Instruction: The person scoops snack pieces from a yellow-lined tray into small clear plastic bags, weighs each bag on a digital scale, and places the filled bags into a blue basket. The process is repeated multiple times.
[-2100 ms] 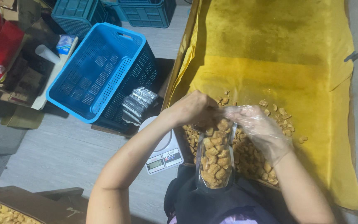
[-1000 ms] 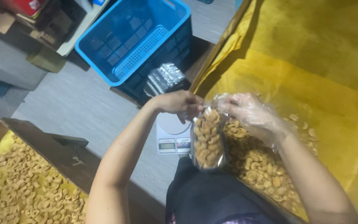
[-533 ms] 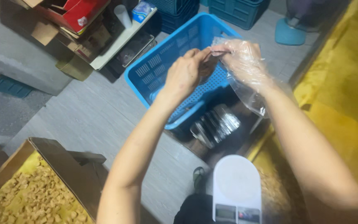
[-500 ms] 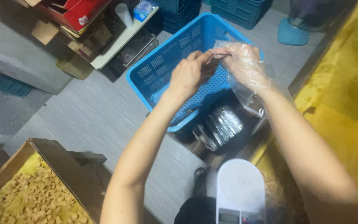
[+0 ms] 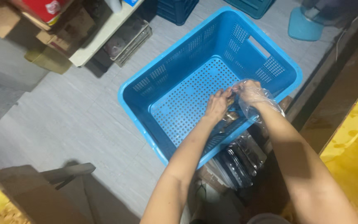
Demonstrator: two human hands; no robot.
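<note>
Both hands meet low inside the blue plastic crate (image 5: 187,95), over its right-hand end. The left hand (image 5: 217,105) is bare, its fingers curled and pinched shut on the top of a clear plastic bag (image 5: 233,111) of brown snack pieces. The right hand (image 5: 249,91), wrapped in a thin transparent glove, closes on the same bag mouth from the other side, so the two grips hold the neck gathered between them. Held that way the filling stays in, and the bag hangs below the knuckles, close to or touching the perforated crate floor; which of the two is hard to tell, since the forearm and the crate wall hide its lower part.

Otherwise the crate holds nothing I can see. It sits tilted on the grey floor (image 5: 63,124), and just beside its near corner lies a stack of shiny packed bags (image 5: 239,159). Further out, a yellow sheet (image 5: 353,166) with a few loose pieces covers the surface at far right, a cardboard box (image 5: 30,191) stands at lower left, and a low shelf (image 5: 100,33) with cartons runs along the top left.
</note>
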